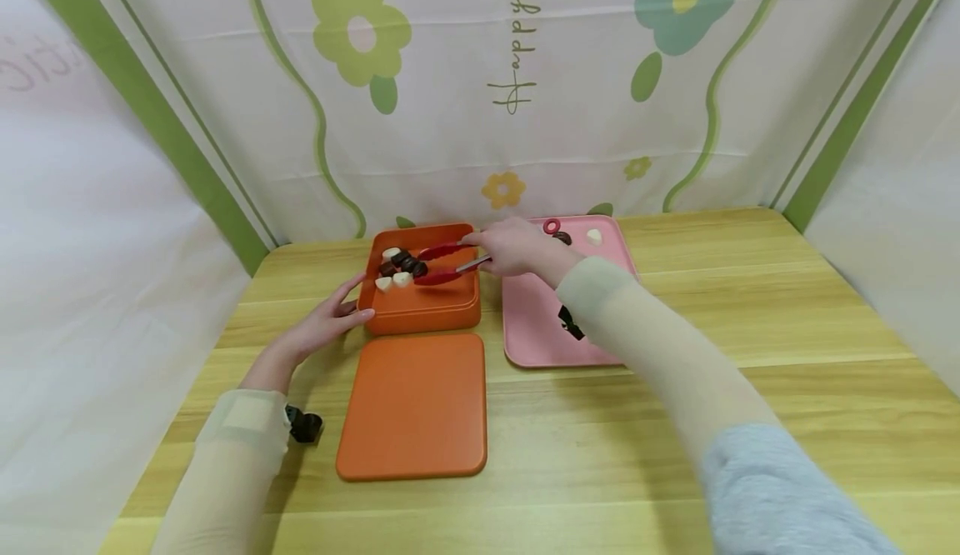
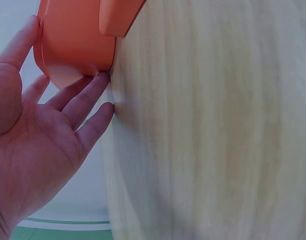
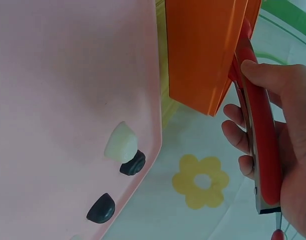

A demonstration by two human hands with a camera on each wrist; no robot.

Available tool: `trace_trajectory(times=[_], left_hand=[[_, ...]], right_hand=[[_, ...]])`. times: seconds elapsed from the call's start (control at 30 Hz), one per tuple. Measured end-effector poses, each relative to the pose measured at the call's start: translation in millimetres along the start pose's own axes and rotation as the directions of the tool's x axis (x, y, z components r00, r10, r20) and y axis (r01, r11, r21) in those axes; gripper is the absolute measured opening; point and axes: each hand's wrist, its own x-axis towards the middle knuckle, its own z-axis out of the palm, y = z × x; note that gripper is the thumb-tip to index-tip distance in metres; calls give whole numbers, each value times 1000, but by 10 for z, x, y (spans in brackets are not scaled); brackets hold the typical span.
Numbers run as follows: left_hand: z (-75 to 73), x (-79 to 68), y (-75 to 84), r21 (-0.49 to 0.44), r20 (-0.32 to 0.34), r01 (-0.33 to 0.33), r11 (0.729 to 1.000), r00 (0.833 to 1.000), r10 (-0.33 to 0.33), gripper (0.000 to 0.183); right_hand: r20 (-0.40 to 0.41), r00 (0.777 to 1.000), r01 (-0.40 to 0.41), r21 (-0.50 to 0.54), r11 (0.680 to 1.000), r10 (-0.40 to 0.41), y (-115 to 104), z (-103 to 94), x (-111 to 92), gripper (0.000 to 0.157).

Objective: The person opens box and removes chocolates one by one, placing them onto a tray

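My right hand (image 1: 513,247) grips red-handled metal tongs (image 3: 262,145), thumb on one arm and fingers round the other. Their red tips (image 1: 438,277) reach into an orange box (image 1: 427,322), spread apart beside dark chocolate-like pieces (image 1: 409,263). Whether a piece sits between the tips I cannot tell. White pieces (image 1: 402,278) lie in the same left part of the box. My left hand (image 1: 326,326) touches the box's left side with extended fingers, thumb at the near corner; its fingertips (image 2: 103,79) rest low on the outer wall.
A pink tray (image 1: 540,330) stands right of the box, partly under my right forearm. It bears a white piece (image 3: 121,143) and dark pieces (image 3: 101,208). A flat orange lid (image 1: 416,409) lies in front of the box. A printed curtain (image 1: 450,122) hangs behind the table.
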Motion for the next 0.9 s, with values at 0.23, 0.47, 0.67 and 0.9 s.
trace_trajectory(times=[0.23, 0.47, 0.67, 0.9], left_hand=[[10, -3, 7, -7, 1, 3, 1000, 1000, -3, 82], [24, 6, 25, -5, -2, 8, 1000, 1000, -8, 82], [20, 3, 22, -13, 1, 1, 1000, 1000, -1, 82], [5, -2, 1, -18, -1, -6, 1000, 1000, 6, 81]], right_hand=[[36, 999, -15, -20, 1000, 16, -17, 7, 63, 50], [57, 998, -24, -27, 999, 25, -30, 5, 106, 49], [75, 997, -28, 2, 1000, 28, -31, 7, 120, 47], [91, 996, -28, 35, 999, 25, -47, 5, 106, 49]])
